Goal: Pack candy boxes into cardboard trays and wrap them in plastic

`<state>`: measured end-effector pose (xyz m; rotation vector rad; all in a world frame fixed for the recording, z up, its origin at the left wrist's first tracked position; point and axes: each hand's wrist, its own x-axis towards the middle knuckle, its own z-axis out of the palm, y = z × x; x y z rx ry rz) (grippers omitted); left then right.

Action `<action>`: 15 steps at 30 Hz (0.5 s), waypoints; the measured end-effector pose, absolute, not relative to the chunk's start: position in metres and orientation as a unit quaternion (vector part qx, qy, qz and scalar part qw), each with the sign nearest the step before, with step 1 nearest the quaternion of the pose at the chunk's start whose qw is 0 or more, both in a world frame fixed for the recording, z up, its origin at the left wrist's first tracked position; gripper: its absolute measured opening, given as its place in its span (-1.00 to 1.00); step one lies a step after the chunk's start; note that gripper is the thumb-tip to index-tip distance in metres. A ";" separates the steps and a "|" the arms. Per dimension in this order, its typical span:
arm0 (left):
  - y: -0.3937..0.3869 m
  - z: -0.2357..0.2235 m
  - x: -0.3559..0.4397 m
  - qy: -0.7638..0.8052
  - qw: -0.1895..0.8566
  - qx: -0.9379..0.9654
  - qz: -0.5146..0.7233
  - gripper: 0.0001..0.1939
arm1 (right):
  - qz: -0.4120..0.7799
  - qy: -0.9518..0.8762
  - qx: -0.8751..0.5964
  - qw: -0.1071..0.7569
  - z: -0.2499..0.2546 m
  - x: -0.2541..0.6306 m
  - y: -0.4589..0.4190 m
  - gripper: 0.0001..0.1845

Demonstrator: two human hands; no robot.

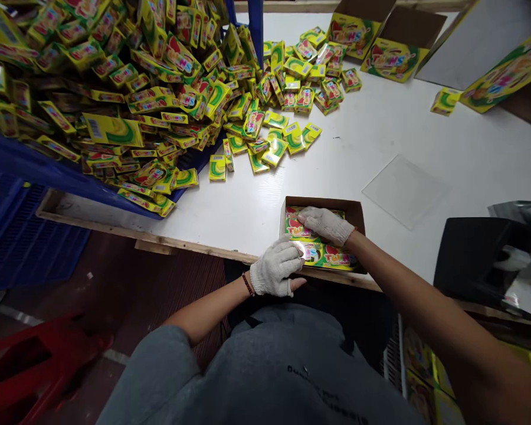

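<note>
On the white table's front edge sits an open brown cardboard box [354, 213] with small yellow-green packs marked "TWINS" [331, 255] inside. Both my hands wear white knitted gloves with bare fingertips. My left hand [277, 268] grips the box's front left corner, its fingers over the packs and its thumb apart, outside the front wall. My right hand [327, 225] lies inside the box, fingers stretched out on the packs of the back row. It covers part of that row.
A blue crate [84, 186] heaped with packs stands at the left, with loose packs [274, 147] spilled beside it. Printed display boxes [393, 59] stand at the back right. A clear sheet [400, 192] and a black object [473, 260] lie to the right. A red stool [39, 360] is below left.
</note>
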<state>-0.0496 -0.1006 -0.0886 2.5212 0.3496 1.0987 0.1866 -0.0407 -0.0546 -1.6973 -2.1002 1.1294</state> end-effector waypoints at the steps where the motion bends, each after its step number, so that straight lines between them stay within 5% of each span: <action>1: -0.101 -0.091 -0.051 0.120 0.198 0.893 0.385 -0.62 | 0.379 -0.713 -0.579 0.116 -0.055 0.186 -0.043 -0.56; 8: -0.092 -0.097 -0.062 0.265 0.307 0.810 0.424 -0.47 | 0.417 -0.644 -0.617 0.174 -0.058 0.193 -0.046 -0.57; 15: -0.062 -0.108 -0.046 0.412 0.557 0.652 0.309 -0.28 | 0.436 -0.670 -0.573 0.184 -0.068 0.200 -0.063 -0.52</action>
